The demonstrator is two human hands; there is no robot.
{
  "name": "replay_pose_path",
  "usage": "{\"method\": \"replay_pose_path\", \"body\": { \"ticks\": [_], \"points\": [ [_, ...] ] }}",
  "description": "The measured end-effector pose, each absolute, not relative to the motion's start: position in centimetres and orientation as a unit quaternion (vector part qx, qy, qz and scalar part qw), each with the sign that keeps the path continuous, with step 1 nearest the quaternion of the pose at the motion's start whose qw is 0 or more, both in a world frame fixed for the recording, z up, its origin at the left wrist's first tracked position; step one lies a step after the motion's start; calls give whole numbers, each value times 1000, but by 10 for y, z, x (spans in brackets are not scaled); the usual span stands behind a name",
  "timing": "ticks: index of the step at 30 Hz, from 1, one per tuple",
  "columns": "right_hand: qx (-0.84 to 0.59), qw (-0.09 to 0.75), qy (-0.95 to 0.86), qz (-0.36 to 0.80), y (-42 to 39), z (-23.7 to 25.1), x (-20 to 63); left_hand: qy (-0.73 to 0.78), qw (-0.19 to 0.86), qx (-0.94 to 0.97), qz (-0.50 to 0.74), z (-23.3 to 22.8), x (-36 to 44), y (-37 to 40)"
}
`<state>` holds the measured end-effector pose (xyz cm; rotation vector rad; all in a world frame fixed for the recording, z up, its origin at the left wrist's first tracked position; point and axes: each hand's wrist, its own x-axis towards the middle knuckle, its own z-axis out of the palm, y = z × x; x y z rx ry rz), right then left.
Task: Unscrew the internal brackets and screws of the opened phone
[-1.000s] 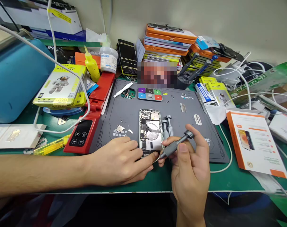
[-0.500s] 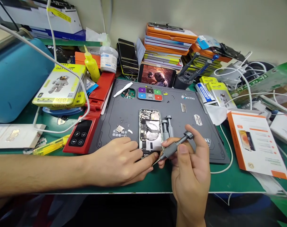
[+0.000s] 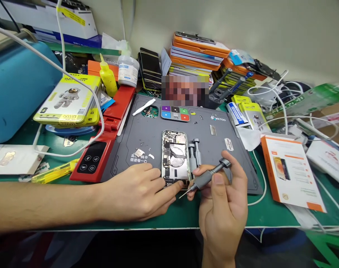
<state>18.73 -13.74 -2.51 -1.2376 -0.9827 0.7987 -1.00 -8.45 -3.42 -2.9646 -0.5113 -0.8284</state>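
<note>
Right hand (image 3: 222, 203): thumb and fingers closed around a slim grey metal screwdriver (image 3: 207, 176), knurled cap uppermost, fine tip slanting down to the near edge of the mat.

Left hand (image 3: 136, 191): flat, fingers loosely extended, holding nothing; fingertips rest against the bottom end of the opened phone (image 3: 175, 156).

Opened phone: rectangular metal frame, back off, circular coil and small boards exposed; lies at the middle of the dark grey work mat (image 3: 214, 141), toward its near edge.

Two spare screwdrivers (image 3: 194, 154): grey, cylindrical, just beside the phone's right side.

Parts tray (image 3: 175, 112): at the mat's far edge, square coloured compartments; contents too small to tell.

White plastic jar (image 3: 128, 70) and yellow squeeze bottle (image 3: 108, 79): beyond the mat's far left corner.
</note>
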Motion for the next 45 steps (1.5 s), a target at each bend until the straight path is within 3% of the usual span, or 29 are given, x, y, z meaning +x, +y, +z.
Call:
{"method": "replay_pose_path", "body": {
  "ticks": [5,7,12,27,34,41,45],
  "points": [
    [-519,651,-551,55,-141,-34,193,-179,-2,-944,-277,-35,-8,-85],
    [-502,632,-590,0,-141,-38,196,-189,-4,-940,-285,-34,-7,-85],
    [-467,579,-667,-33,-137,-38,195,-195,-1,-937,-288,-33,-7,-86],
    [-452,533,-713,-54,-137,-41,197,-182,-22,-940,-289,-34,-9,-86],
    [-414,545,-714,-144,-136,-46,198,-175,-26,-941,-290,-34,-8,-85],
    [-413,540,-724,-118,-136,-35,199,-168,-33,-951,-258,-34,-11,-85],
    [-401,555,-707,-175,-130,-37,198,-168,-22,-953,-253,-35,-11,-85]
  ]
}}
